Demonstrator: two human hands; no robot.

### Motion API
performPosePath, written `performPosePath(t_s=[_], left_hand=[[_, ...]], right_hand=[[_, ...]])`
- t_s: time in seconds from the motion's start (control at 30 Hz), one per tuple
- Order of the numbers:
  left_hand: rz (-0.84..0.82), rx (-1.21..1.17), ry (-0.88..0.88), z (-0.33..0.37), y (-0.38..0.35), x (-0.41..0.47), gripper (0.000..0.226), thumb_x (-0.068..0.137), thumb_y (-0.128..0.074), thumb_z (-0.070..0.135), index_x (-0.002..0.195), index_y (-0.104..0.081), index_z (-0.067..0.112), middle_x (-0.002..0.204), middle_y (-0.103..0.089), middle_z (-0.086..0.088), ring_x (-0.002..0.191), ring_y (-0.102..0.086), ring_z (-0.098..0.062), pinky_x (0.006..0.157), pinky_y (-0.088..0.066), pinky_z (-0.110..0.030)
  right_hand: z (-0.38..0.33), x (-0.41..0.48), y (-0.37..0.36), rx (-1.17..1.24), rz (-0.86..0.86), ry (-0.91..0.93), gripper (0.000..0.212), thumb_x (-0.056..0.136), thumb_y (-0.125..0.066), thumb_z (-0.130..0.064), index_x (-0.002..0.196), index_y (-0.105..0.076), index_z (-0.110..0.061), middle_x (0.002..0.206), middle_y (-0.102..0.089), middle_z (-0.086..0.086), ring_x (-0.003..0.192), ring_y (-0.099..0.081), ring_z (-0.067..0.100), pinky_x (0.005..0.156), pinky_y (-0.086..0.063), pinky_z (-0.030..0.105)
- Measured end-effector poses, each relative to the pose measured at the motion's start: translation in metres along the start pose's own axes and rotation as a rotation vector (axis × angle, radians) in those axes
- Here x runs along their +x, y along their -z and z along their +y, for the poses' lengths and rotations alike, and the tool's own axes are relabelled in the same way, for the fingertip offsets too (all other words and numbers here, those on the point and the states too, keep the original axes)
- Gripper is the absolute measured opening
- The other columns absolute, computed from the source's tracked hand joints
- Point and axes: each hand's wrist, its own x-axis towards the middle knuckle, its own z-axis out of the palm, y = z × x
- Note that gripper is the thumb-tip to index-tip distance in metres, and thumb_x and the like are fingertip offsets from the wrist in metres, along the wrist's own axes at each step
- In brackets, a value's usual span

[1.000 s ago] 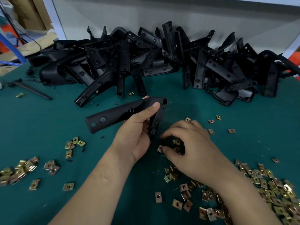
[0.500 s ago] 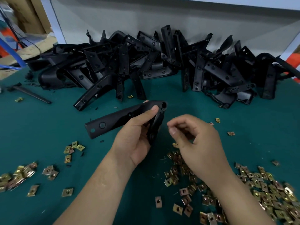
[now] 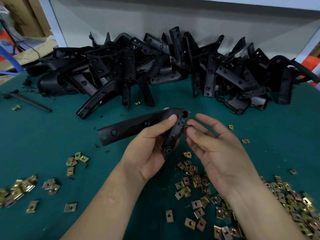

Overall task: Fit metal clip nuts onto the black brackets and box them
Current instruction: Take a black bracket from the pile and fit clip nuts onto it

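My left hand (image 3: 150,149) grips a black angled bracket (image 3: 131,126) above the green mat, its long arm pointing left and its short arm running down through my palm. My right hand (image 3: 216,153) pinches a small metal clip nut (image 3: 187,126) between thumb and forefinger, edge-on against the right side of the bracket's corner. My other right fingers are spread loosely. A large pile of black brackets (image 3: 155,70) lies along the back of the table. Loose brass-coloured clip nuts (image 3: 199,184) are scattered under and right of my hands.
More clip nuts lie in groups at the left (image 3: 19,189) and far right (image 3: 294,205). A thin black rod (image 3: 29,101) rests at the left edge. A grey panel (image 3: 173,19) stands behind the pile. Cardboard boxes (image 3: 22,16) sit beyond the table's left.
My right hand picked a clip nut from the scatter, lifted it and brought it to the bracket's corner. My left hand kept holding the bracket, tilting it slightly.
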Motion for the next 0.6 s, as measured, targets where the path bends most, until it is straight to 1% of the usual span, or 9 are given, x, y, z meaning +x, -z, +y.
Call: performPosePath(t_s=[0.07,0.13,0.23,0.43,0.5,0.6], left_hand=[[-0.014,-0.01,0.0,-0.0003,-0.0006,0.0001,0.021,0.076,-0.076,0.015,0.097,-0.082,0.012,0.105,-0.076,-0.007,0.087,-0.073,-0.013,0.079,-0.057,-0.022],[-0.013,-0.027,-0.002,-0.0009,-0.0007,0.0005,0.021,0.076,-0.077,0.014,0.096,-0.081,0.012,0.103,-0.076,-0.007,0.085,-0.073,-0.013,0.076,-0.057,-0.022],[-0.021,-0.035,-0.016,-0.0011,-0.0007,0.001,0.019,0.077,-0.077,0.013,0.095,-0.081,0.013,0.1,-0.076,-0.006,0.083,-0.072,-0.012,0.073,-0.058,-0.021],[-0.006,0.007,-0.025,-0.0021,0.0012,0.0017,0.024,0.077,-0.079,0.016,0.101,-0.08,0.016,0.108,-0.074,-0.007,0.094,-0.069,-0.016,0.082,-0.054,-0.026],[-0.019,-0.011,-0.015,-0.0017,0.0018,0.0012,0.025,0.078,-0.078,0.015,0.103,-0.08,0.016,0.108,-0.074,-0.007,0.092,-0.07,-0.016,0.079,-0.055,-0.026],[-0.054,-0.048,0.001,-0.0005,0.002,-0.0004,0.022,0.077,-0.077,0.013,0.099,-0.08,0.014,0.102,-0.075,-0.008,0.086,-0.071,-0.016,0.074,-0.056,-0.025]], right_hand=[[-0.0006,-0.0004,-0.001,0.04,0.007,-0.013,0.052,0.065,-0.078,-0.009,0.115,-0.069,-0.014,0.107,-0.078,0.005,0.1,-0.074,0.016,0.076,-0.057,0.02],[-0.0012,-0.0008,-0.0021,0.089,0.022,-0.021,0.051,0.065,-0.079,-0.009,0.114,-0.07,-0.012,0.106,-0.077,0.008,0.097,-0.074,0.016,0.075,-0.057,0.02],[-0.0007,-0.0014,-0.0034,0.095,0.03,-0.011,0.047,0.064,-0.08,-0.01,0.11,-0.071,-0.01,0.105,-0.077,0.011,0.094,-0.074,0.016,0.072,-0.057,0.019],[-0.0009,-0.0025,-0.005,0.049,0.042,-0.021,0.047,0.064,-0.081,-0.014,0.11,-0.07,-0.012,0.101,-0.078,0.009,0.091,-0.075,0.015,0.07,-0.056,0.019],[-0.0017,-0.0025,-0.0053,0.061,0.033,-0.027,0.049,0.064,-0.081,-0.013,0.112,-0.069,-0.011,0.1,-0.078,0.01,0.089,-0.074,0.015,0.07,-0.056,0.019],[-0.0031,-0.0033,-0.0058,0.078,0.003,-0.025,0.05,0.067,-0.079,-0.01,0.115,-0.067,-0.01,0.099,-0.078,0.012,0.086,-0.074,0.014,0.071,-0.057,0.019]])
